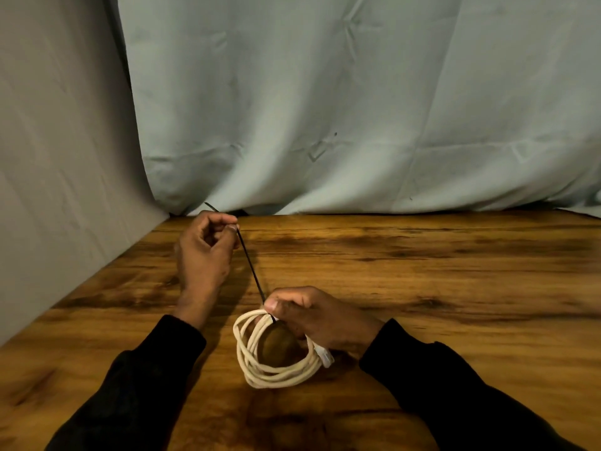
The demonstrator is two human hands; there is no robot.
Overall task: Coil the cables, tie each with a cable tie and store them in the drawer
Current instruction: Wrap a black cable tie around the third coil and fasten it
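Now, with the left hand (203, 252) pinching the cable tie (250, 262) tail, pull steadily while the right hand (305, 312) grips the coiled cable (273, 374).

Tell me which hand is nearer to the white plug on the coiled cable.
Right. The right hand holds the coil just above the white plug; the left hand is farther off up the table, pinching the black cable tie.

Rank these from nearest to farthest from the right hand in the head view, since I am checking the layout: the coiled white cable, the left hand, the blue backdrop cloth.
1. Coiled white cable: held by the right hand, just below its fingers.
2. Left hand: up and to the left, pinching the far end of the black cable tie.
3. Blue backdrop cloth: behind the wooden table, farthest.
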